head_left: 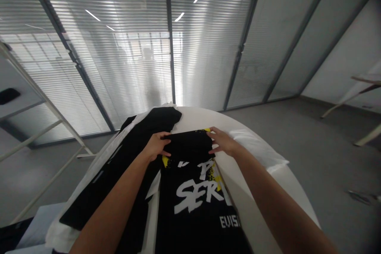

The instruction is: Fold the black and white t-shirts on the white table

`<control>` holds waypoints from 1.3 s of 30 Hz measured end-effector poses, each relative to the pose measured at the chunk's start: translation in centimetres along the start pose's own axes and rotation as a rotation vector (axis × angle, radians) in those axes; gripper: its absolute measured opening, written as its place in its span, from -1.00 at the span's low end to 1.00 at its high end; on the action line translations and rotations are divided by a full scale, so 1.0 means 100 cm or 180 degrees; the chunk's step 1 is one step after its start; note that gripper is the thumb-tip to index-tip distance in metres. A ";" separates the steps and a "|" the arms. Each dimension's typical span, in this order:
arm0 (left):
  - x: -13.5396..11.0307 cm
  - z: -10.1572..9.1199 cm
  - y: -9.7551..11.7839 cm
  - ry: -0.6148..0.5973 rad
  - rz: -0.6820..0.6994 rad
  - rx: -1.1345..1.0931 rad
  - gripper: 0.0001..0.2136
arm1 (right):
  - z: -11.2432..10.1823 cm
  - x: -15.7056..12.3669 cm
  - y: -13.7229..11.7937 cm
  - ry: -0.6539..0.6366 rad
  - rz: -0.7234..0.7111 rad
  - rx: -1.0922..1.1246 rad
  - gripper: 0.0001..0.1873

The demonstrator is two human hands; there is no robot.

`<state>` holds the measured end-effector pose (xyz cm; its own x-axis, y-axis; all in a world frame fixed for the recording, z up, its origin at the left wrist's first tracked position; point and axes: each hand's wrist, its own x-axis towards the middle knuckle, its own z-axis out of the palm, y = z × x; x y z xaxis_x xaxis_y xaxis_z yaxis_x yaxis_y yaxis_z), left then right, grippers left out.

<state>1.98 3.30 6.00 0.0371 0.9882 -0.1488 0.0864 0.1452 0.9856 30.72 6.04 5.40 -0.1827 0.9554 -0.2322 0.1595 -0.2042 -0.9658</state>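
Observation:
A black garment (190, 222) with white lettering and yellow speckled patches lies lengthwise on a white-covered surface. Its far end is folded over into a plain black flap (189, 145). My left hand (157, 145) pinches the flap's left edge, the thumb towards me and the fingers on the far side. Across from it, my right hand (222, 141) grips the right edge between thumb and fingers. The fold's underside is hidden. To the left, beside my left forearm, lies another long black garment (119, 158) with small grey marks.
The surface has a rounded white edge (297, 194), with a crumpled clear plastic bag (256, 147) at its right. A white metal frame (44, 131) stands at left. Blinded glass partitions (205, 55) rise behind. Light blue fabric (41, 222) sits lower left, and table legs (369, 133) show at right.

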 end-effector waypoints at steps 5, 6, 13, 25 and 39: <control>0.002 -0.001 0.001 -0.0014 0.0528 -0.0256 -0.67 | 0.006 0.000 -0.002 0.0061 -0.0517 0.0357 -0.67; 0.002 -0.001 0.002 -0.0022 0.0657 -0.0298 -0.68 | 0.006 0.001 -0.002 0.0085 -0.0642 0.0466 -0.67; 0.001 -0.007 0.005 -0.0055 0.1212 -0.0177 -0.73 | 0.003 0.006 0.003 0.0082 -0.1017 0.0895 -0.75; -0.006 -0.018 0.011 -0.0932 0.0713 0.0442 -0.67 | 0.002 -0.003 0.001 -0.0322 -0.0529 0.0067 -0.63; 0.008 -0.005 -0.007 -0.0155 0.1576 0.1804 -0.69 | 0.016 0.005 -0.004 0.0339 -0.0807 -0.0831 -0.82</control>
<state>1.47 3.99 5.28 0.2477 0.9261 0.2847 0.5466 -0.3762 0.7482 29.00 6.24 5.46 -0.1485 0.9882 0.0371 0.3664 0.0899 -0.9261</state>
